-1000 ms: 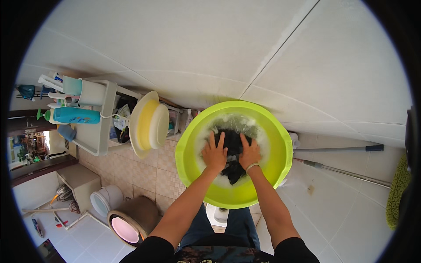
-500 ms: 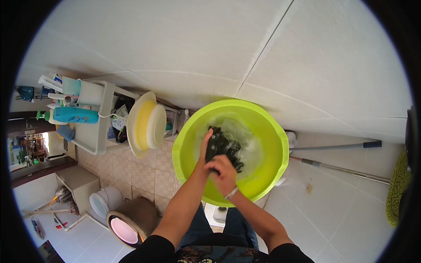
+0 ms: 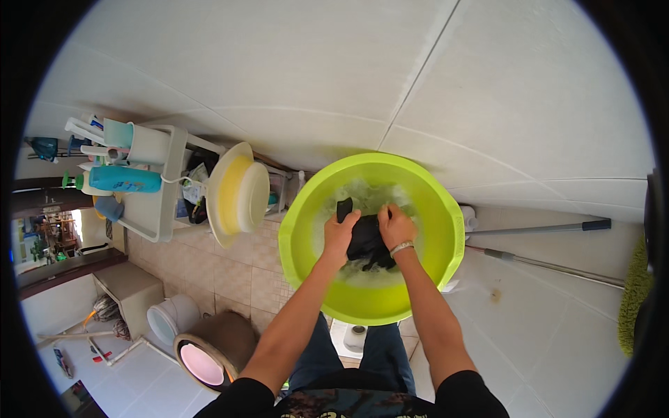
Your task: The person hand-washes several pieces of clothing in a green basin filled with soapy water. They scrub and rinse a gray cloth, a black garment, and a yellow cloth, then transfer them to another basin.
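A wet black cloth garment [image 3: 366, 238] is stretched between my two hands inside a large lime-green basin [image 3: 297, 275]. Its exact kind cannot be made out. My left hand [image 3: 341, 235] is closed round one side, and a bit of black fabric sticks up above the thumb. On the other side my right hand [image 3: 397, 227], with a bracelet at the wrist, grips the fabric in a closed fist. The garment's lower part hangs into soapy water [image 3: 362, 191] with white suds.
To the left stands a white shelf rack [image 3: 150, 216] with bottles and cups; a yellow-and-white collapsible basin [image 3: 230, 195] hangs at its side. A white bucket [image 3: 173, 315] and a brown bin [image 3: 219, 345] are at lower left. Mop poles [image 3: 543, 231] lean at right.
My right hand has moved up and right, away from my left wrist, and now grips the garment's right side. The garment, bunched and sudsy before, is now stretched between both hands.
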`<state>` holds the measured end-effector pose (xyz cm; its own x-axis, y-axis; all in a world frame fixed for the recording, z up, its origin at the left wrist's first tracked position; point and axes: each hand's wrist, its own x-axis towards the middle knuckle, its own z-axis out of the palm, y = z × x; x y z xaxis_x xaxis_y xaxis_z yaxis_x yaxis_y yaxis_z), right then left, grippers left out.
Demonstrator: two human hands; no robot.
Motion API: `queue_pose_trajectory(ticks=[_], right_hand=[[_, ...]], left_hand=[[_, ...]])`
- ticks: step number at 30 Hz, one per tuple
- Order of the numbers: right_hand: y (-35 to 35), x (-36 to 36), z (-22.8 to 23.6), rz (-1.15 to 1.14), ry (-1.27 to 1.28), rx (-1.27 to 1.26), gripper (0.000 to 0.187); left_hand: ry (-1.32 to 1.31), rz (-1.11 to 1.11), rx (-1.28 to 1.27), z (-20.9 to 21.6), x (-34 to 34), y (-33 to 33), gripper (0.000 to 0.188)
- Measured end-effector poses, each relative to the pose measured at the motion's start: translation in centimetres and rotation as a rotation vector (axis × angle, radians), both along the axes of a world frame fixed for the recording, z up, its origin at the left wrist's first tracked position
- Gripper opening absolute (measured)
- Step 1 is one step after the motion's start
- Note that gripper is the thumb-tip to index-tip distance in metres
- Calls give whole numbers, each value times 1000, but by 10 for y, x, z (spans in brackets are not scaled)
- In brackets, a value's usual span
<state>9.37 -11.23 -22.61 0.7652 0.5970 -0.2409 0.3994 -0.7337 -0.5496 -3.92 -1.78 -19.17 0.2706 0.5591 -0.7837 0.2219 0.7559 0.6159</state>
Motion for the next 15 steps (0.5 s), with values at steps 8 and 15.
queue_pose_trajectory(ticks=[8,15], right_hand=[[-28,-14,-21,253,-82,-367,60],[5,6,-49,1,252,-266,30]], left_hand=[[710,-1019,678,-38,-4,-20,77],[483,-660,360,-57,13,-2,57]])
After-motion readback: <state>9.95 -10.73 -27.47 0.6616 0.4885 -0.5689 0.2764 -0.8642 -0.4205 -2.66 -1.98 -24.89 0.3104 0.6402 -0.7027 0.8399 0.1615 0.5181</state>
